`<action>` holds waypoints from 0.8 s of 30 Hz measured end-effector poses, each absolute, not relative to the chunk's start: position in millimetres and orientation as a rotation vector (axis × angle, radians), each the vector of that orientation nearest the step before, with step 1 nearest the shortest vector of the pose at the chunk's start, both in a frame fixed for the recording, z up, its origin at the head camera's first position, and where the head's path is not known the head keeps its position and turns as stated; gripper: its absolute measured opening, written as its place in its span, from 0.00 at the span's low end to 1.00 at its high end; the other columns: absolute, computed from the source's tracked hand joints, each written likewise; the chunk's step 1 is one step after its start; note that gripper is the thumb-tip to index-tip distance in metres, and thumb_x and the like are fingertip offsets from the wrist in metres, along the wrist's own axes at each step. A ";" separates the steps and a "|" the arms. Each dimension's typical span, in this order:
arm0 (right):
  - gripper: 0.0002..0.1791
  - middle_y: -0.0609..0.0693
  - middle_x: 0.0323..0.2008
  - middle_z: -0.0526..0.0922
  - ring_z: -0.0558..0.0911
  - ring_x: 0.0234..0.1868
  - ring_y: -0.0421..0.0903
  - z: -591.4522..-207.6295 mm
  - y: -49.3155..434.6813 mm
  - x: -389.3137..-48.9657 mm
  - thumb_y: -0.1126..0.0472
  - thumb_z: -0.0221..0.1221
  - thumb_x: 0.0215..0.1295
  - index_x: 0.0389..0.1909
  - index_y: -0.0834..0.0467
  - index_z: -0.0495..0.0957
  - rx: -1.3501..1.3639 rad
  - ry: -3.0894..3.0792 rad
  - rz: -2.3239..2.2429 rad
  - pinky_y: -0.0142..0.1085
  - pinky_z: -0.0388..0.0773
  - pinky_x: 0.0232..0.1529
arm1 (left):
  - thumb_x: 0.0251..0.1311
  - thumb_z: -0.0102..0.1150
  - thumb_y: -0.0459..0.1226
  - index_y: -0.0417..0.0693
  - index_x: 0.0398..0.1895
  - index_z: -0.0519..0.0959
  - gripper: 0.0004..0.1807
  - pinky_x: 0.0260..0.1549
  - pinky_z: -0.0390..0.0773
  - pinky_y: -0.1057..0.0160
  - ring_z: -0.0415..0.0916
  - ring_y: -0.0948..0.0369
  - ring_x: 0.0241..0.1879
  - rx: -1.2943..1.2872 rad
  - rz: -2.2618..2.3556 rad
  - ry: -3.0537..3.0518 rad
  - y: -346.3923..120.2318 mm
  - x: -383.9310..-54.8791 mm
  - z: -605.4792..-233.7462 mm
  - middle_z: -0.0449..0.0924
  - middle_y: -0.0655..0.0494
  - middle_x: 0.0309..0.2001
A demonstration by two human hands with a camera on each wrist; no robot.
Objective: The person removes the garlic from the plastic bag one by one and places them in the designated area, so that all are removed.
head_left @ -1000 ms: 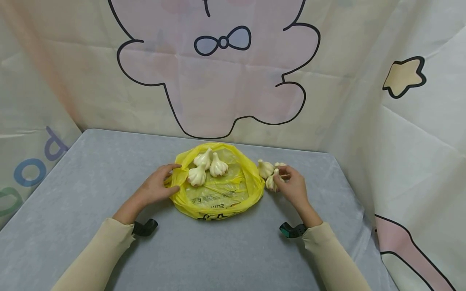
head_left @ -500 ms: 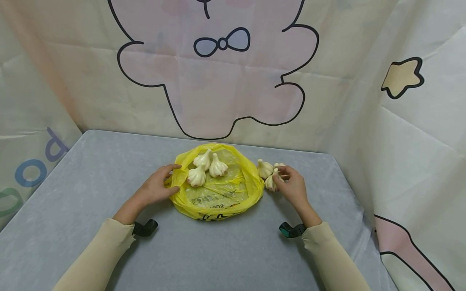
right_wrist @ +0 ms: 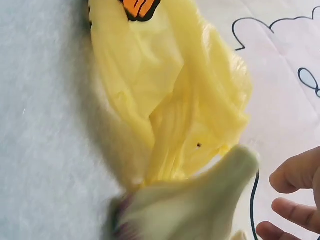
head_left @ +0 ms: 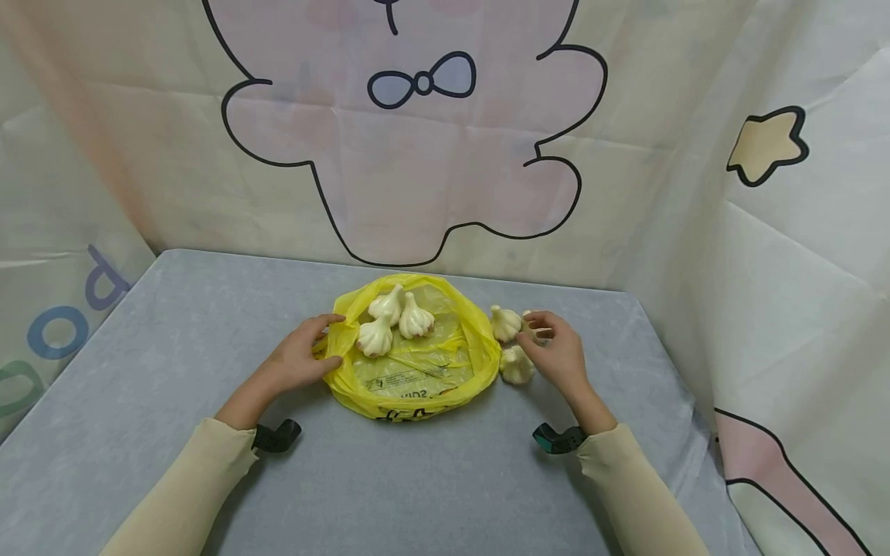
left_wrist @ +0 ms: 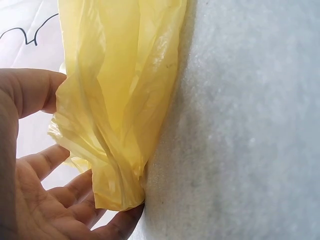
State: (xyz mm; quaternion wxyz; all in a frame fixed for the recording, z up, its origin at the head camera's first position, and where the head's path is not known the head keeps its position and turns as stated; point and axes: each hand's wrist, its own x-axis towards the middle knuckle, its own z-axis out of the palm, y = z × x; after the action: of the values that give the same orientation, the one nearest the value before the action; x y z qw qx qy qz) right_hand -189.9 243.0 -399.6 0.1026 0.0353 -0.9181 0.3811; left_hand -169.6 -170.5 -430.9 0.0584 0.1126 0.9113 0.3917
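A yellow plastic bag lies with its mouth wide, and three garlic bulbs sit inside its far left part. My left hand holds the bag's left end, thumb on the near side and fingers on the far side; the left wrist view shows crumpled plastic between them. Right of the bag, my right hand hovers with fingers spread and nothing between them. Near it are a garlic bulb against the bag, another bulb behind, and a third mostly hidden by the fingers. One bulb looms blurred in the right wrist view.
A grey cloth covers the table. Printed fabric hangs behind its far edge and along both sides. Each wrist bears a black strapped device, seen at the left cuff and right cuff.
My right hand has let go of a garlic bulb, which now lies a little nearer to me beside the bag. Its fingers have spread apart. The left hand has stayed on the bag.
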 end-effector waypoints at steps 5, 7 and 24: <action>0.18 0.58 0.48 0.81 0.81 0.46 0.58 -394.0 236.5 -187.5 0.59 0.62 0.60 0.51 0.58 0.79 0.158 -2.672 1.141 0.50 0.81 0.45 | 0.57 0.60 0.39 0.46 0.70 0.61 0.36 0.60 0.67 0.37 0.64 0.34 0.63 0.353 1.187 2.762 -170.3 -170.3 -431.2 0.59 0.34 0.69; 0.18 0.57 0.48 0.81 0.81 0.47 0.58 -390.2 232.6 -186.1 0.59 0.63 0.60 0.51 0.57 0.79 0.183 -2.657 1.150 0.50 0.81 0.44 | 0.57 0.59 0.39 0.45 0.70 0.61 0.36 0.60 0.67 0.37 0.64 0.34 0.63 0.355 1.186 2.761 -170.2 -170.7 -431.4 0.59 0.34 0.68; 0.17 0.56 0.50 0.80 0.81 0.48 0.58 -364.5 185.7 -184.3 0.59 0.63 0.59 0.50 0.54 0.80 0.355 -2.583 1.279 0.45 0.80 0.40 | 0.58 0.59 0.39 0.45 0.70 0.61 0.36 0.60 0.68 0.38 0.64 0.35 0.64 0.351 1.183 2.759 -170.8 -170.0 -430.2 0.59 0.33 0.68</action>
State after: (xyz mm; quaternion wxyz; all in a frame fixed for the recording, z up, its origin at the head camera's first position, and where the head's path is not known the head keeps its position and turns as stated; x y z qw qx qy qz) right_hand -184.3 185.7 -364.5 0.1186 0.1215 -0.8831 0.4373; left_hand -170.0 -170.8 -430.2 0.0596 0.1158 0.9112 0.3909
